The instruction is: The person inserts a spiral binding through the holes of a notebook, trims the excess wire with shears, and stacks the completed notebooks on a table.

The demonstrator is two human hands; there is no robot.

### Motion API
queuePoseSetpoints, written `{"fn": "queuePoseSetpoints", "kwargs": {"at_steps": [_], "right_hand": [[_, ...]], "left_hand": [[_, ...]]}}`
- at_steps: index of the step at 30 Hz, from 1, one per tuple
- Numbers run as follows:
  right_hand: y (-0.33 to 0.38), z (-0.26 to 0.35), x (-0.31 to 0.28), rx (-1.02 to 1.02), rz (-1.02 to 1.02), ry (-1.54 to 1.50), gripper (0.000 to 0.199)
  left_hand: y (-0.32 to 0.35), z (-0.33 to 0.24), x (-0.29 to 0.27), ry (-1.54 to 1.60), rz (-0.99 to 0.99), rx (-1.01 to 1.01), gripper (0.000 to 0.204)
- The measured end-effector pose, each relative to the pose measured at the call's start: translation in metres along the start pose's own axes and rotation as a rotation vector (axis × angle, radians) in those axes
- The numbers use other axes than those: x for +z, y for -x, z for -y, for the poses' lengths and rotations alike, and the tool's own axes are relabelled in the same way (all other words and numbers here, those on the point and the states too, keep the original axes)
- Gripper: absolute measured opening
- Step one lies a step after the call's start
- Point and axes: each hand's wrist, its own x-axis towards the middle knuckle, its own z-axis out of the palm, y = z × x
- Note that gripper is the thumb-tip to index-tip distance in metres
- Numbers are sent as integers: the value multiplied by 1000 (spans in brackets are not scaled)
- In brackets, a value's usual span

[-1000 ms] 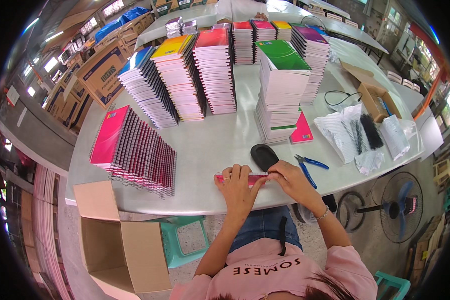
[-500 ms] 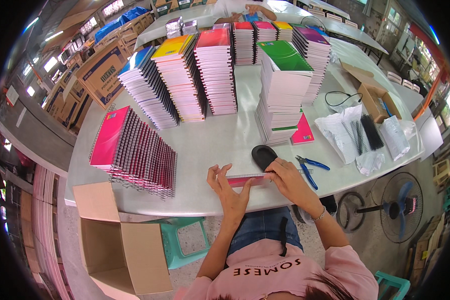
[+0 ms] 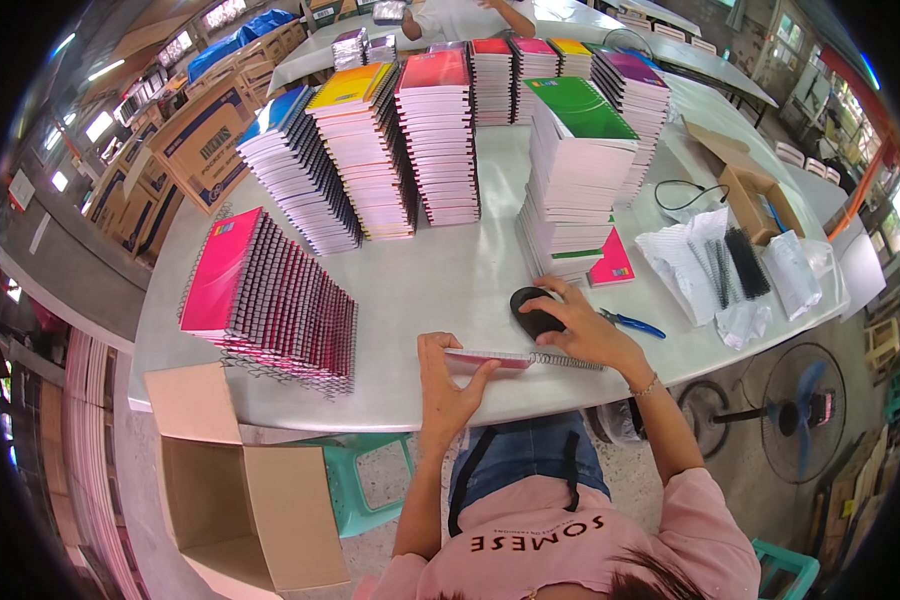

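Note:
My left hand (image 3: 448, 385) is closed on a thin pink notebook (image 3: 488, 361), held on edge near the table's front, thumb on the near side. From the notebook's right end a wire coil (image 3: 567, 360) sticks out along its top edge. My right hand (image 3: 588, 328) has its fingers apart, over and against a black oval object (image 3: 536, 312); its thumb is close to the coil. I cannot tell what kind of thing the black object is. Blue-handled pliers (image 3: 635, 324) lie just right of that hand, partly hidden by it.
A stack of pink coil-bound notebooks (image 3: 260, 310) stands at left. Behind are tall stacks with blue, yellow, red and green covers (image 3: 582, 107). Loose coils (image 3: 746, 265) on white wrapping lie at right, near an open carton (image 3: 760, 205). Another person sits at the far side.
My right hand has left the notebook's end and moved up onto the black object. The coil now shows sticking out to the right. My left hand still holds the notebook.

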Motion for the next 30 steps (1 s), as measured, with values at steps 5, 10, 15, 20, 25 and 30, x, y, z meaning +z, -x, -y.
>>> {"fn": "queuePoseSetpoints", "kwargs": {"at_steps": [5,10,15,20,25,30], "right_hand": [[-7,-1,13,142,99,-12,63],[-11,9,8,217,163,-324,76],[17,-5,-10,239,345,-1269,84],[27,6,-23,138,430,-941,63],[34,41,-20,261,243,-615,55],[37,34,11,311,-73,-188,52]], "left_hand": [[-3,7,-15,42,50,33,56],[-2,20,-11,74,83,-35,66],[-2,20,-6,40,127,-52,79],[-2,20,-2,75,129,-75,76],[-1,24,0,97,128,-79,76],[-3,21,0,98,141,-60,76]]}}
